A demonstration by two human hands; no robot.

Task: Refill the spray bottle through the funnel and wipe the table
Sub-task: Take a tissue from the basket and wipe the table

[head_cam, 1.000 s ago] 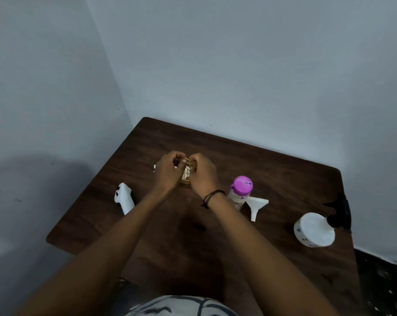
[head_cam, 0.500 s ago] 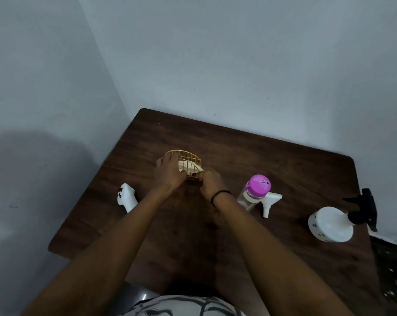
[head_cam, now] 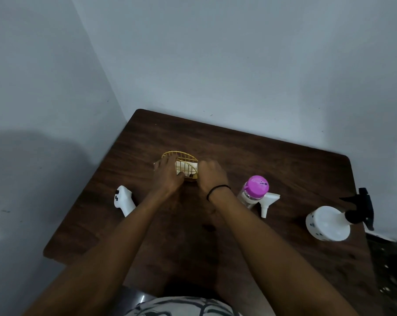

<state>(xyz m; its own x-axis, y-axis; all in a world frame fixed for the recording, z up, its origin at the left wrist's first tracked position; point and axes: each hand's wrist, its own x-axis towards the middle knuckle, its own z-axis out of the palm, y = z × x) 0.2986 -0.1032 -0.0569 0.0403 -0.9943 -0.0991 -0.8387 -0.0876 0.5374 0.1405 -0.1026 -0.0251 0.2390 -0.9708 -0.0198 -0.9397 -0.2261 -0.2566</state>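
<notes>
- Pale grey walls meet in a corner behind a dark wooden surface (head_cam: 272,160), which shows no spray or wet streaks, so wiping is judged not yet begun.
- At the right edge the white spray bottle (head_cam: 327,223) is laid on its side with its black trigger head (head_cam: 361,208) attached; refilling is judged not yet started.
- Just right of the hands a clear bottle with a pink cap (head_cam: 254,189) is seen, cap on, nothing poured.
- Touching or just beside that bottle, the white funnel (head_cam: 267,201) is laid on the surface, well apart from the spray bottle.
- Near the left edge a white handheld controller (head_cam: 124,200) is left untouched.
- At the centre a yellow wire basket (head_cam: 181,158) holding a pale folded cloth (head_cam: 184,166) is flanked by both hands.
- The left hand (head_cam: 167,176) is laid against the basket's left side; whether its grip is clamped on anything cannot be told.
- The right hand (head_cam: 212,175), a black band at its wrist, is curled at the basket's right side; its grip cannot be told either.
- The step in hand is judged to be fetching the cloth; nearly all the task is left.
</notes>
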